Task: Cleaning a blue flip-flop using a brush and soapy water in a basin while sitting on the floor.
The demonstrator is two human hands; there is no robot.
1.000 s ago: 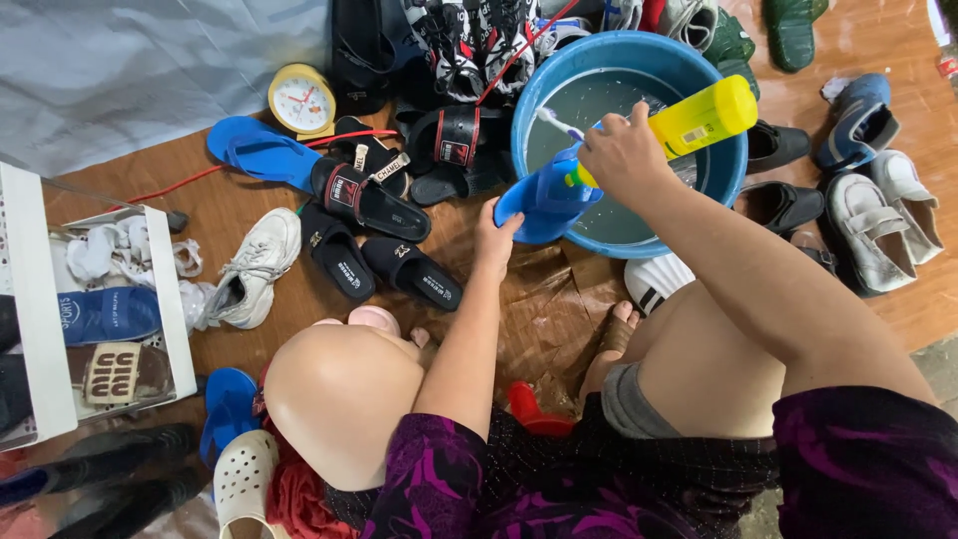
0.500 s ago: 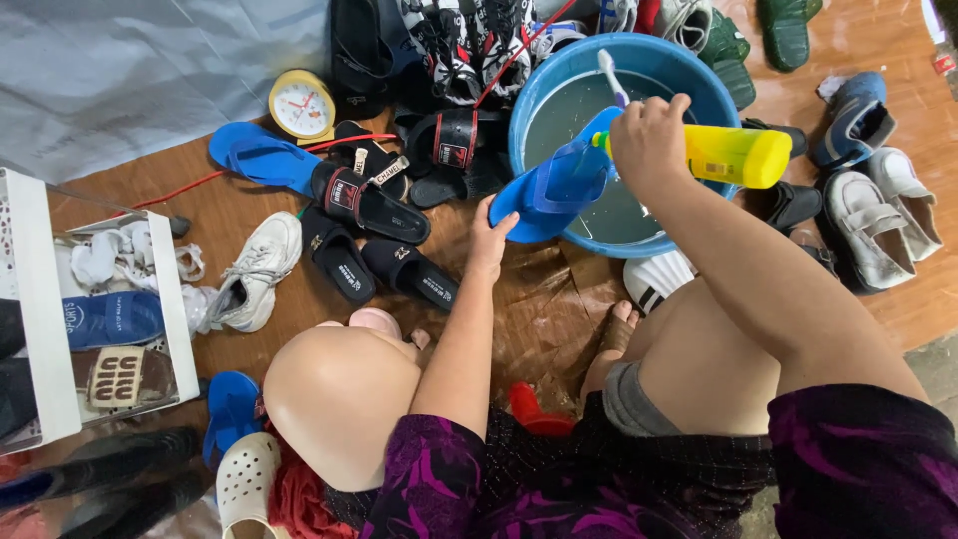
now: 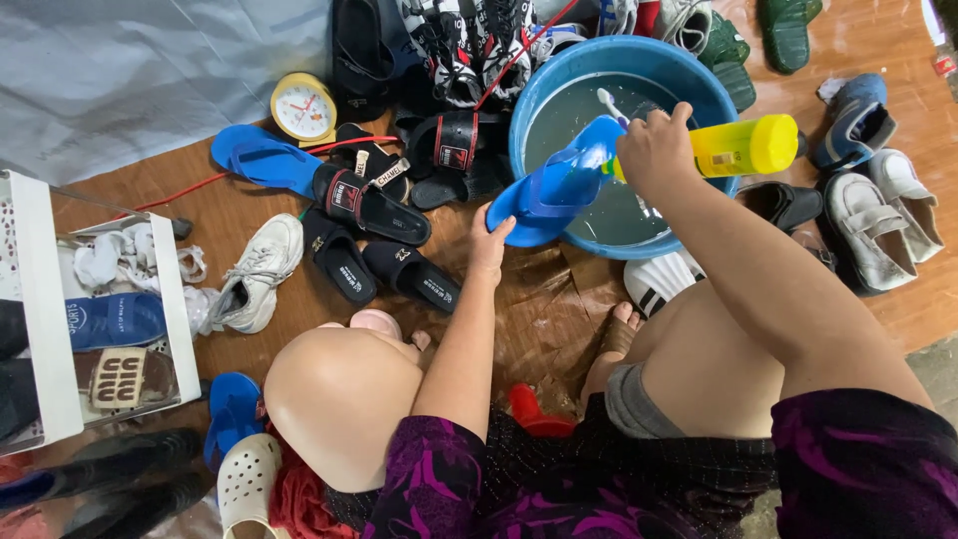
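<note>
My left hand grips the heel end of a blue flip-flop, which is tilted over the rim of a blue basin holding cloudy water. My right hand is closed around a yellow plastic bottle lying nearly level above the basin, its mouth end against the flip-flop's toe. A white toothbrush sticks up just past the flip-flop; who or what holds it is hidden behind the hand.
A second blue flip-flop, black sandals, a white sneaker and a yellow clock lie left of the basin. More shoes sit at the right. A white rack stands far left. My bare knees fill the foreground.
The yellow bottle swung from pointing up and right to nearly level. The flip-flop rose a little over the basin, and the toothbrush came into sight.
</note>
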